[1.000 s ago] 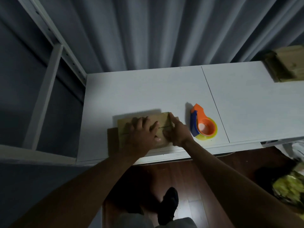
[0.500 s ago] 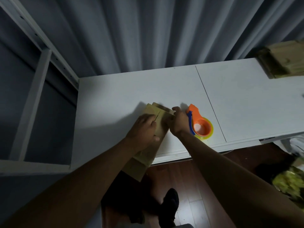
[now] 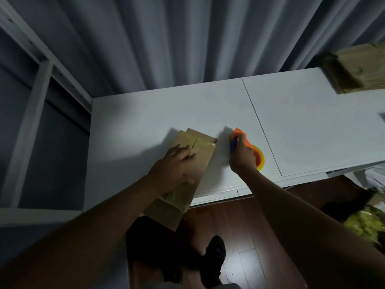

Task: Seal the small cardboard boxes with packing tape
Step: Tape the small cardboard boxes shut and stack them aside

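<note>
A small brown cardboard box (image 3: 203, 155) lies turned at an angle on the white table (image 3: 145, 122), its near end hanging over the front edge. Glossy tape shows on its top. My left hand (image 3: 176, 165) rests on the box top with fingers spread over the flap seam. My right hand (image 3: 242, 156) grips the orange tape dispenser (image 3: 239, 134) with its blue part and yellow-rimmed roll, which sits on the table right of the box.
More cardboard boxes (image 3: 358, 69) are stacked at the table's far right corner. Grey curtains hang behind the table. A white metal frame (image 3: 27, 122) stands at the left. Below are a wooden floor, my shoe (image 3: 214, 257) and a yellowish bag (image 3: 366, 224) at right.
The box was turned from lying crosswise to lying at an angle over the table edge. My right hand left the box and took hold of the tape dispenser.
</note>
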